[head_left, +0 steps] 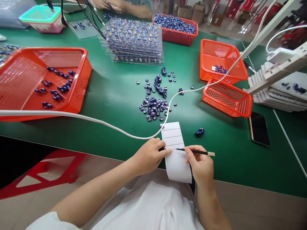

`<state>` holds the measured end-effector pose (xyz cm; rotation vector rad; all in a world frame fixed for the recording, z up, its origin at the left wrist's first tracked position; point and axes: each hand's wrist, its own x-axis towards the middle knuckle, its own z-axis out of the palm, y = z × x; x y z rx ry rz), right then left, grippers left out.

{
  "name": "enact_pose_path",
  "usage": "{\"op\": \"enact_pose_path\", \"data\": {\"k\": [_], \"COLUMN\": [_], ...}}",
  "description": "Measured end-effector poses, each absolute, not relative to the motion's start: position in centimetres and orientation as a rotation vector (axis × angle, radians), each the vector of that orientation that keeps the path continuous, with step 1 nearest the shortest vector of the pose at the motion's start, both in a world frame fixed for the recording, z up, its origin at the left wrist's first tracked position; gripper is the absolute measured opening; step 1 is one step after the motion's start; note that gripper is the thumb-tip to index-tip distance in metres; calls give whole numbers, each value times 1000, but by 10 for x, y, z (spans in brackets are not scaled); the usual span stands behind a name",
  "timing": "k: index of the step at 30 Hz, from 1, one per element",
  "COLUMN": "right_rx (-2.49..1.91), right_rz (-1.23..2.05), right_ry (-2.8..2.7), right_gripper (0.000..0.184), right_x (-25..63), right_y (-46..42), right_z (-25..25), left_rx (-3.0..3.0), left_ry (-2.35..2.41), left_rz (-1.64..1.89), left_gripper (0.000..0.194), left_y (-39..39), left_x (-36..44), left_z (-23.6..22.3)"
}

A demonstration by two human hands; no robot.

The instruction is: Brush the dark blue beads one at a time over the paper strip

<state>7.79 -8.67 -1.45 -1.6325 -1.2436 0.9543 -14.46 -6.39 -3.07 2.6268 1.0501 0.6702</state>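
A white paper strip (176,153) with ruled lines lies at the near edge of the green table (115,95) and hangs over it. My left hand (150,156) pinches the strip's left edge, fingers closed on it. My right hand (201,166) grips a thin black stick (199,152) with a pale end, its tip resting on the strip. A pile of small dark blue glossy beads (154,107) lies just beyond the strip. One separate bead cluster (199,132) sits to the right.
A big red basket (79,57) with a few beads stands at left, two more red baskets (225,60) at right. Stacked clear trays (134,41) of beads sit behind. A white cable (96,120) crosses the table. A phone (259,129) lies at right. Another person's hands (112,4) work opposite.
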Motion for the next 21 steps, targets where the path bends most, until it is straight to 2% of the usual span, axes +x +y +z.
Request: {"op": "enact_pose_path", "data": {"k": [21], "right_rx": [-1663], "right_rz": [924], "right_ry": [-1237], "right_gripper": [26], "right_x": [79], "right_y": [-87], "right_z": [-18], "left_rx": [2644], "left_ry": [1047], "left_rz": [660], "left_gripper": [34], "left_y": [-63], "left_x": [-144], "left_z": [-29]}}
